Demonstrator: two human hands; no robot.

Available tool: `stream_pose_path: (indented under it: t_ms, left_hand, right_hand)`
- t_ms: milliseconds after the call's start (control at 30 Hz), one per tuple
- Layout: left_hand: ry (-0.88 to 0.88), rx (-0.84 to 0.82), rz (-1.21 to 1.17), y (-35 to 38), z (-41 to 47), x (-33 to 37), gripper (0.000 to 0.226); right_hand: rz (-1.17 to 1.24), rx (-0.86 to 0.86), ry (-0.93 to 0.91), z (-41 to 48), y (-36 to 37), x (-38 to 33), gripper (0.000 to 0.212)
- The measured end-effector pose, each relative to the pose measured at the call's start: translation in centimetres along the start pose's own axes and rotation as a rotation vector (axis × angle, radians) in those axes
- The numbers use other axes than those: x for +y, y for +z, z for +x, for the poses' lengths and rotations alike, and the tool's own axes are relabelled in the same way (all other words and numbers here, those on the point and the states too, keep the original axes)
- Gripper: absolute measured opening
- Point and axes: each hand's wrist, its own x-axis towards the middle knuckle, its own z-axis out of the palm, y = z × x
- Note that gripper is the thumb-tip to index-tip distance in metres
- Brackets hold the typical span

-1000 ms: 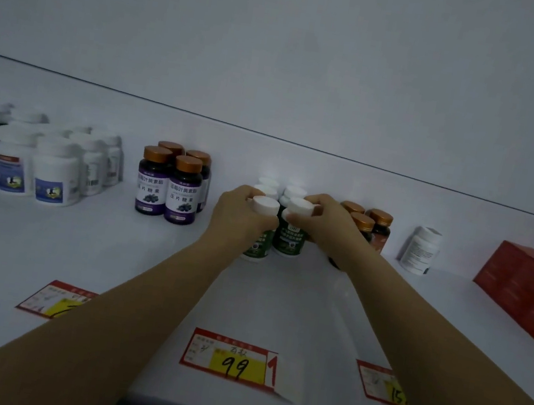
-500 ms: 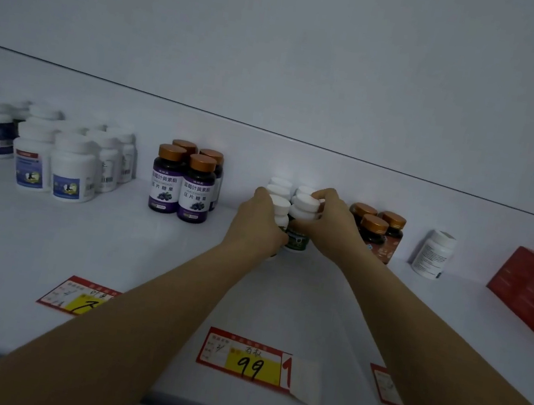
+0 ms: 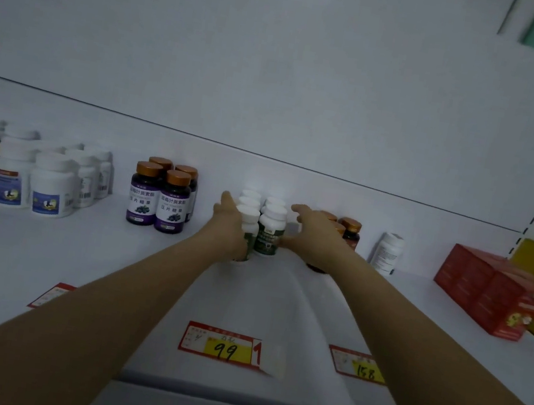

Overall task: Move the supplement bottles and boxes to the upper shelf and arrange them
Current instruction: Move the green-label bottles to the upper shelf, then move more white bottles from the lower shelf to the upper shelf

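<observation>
the green-label bottles (image 3: 268,233) stand grouped on the upper shelf (image 3: 77,253), left grip (image 3: 232,228) and right grip (image 3: 313,231) pressing flat-fingered on their sides to square them; next, probably, let go gently without tipping

Goods ranged along the back of the shelf (image 3: 76,260).
The left hand (image 3: 230,228) and right hand (image 3: 313,233) flank the middle cluster (image 3: 270,227); four-bottle group (image 3: 162,197) to its left, lone bottle (image 3: 388,253) and boxes (image 3: 488,291) to its right, price tag (image 3: 223,346) in front.
</observation>
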Motion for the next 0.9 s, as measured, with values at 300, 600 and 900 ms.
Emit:
stream_pose_path:
  t_ms: [300, 600, 900]
  left_hand:
    - [0.094, -0.221, 0.422, -2.7, -5.1, -1.4, 0.055]
    - [0.21, -0.273, 0.538, -4.5, -10.9, -1.3, 0.059]
    - [0.288, -0.178, 0.512, -3.6, -20.3, 1.2, 0.053]
  right_hand:
    - [-0.128, -0.093, 0.055, -5.2, -1.2, -0.7, 0.059]
    - [-0.231, -0.188, 0.029, -10.9, -2.1, -2.1, 0.054]
    - [-0.232, -0.169, -0.023, -20.1, -5.2, -1.4, 0.051]
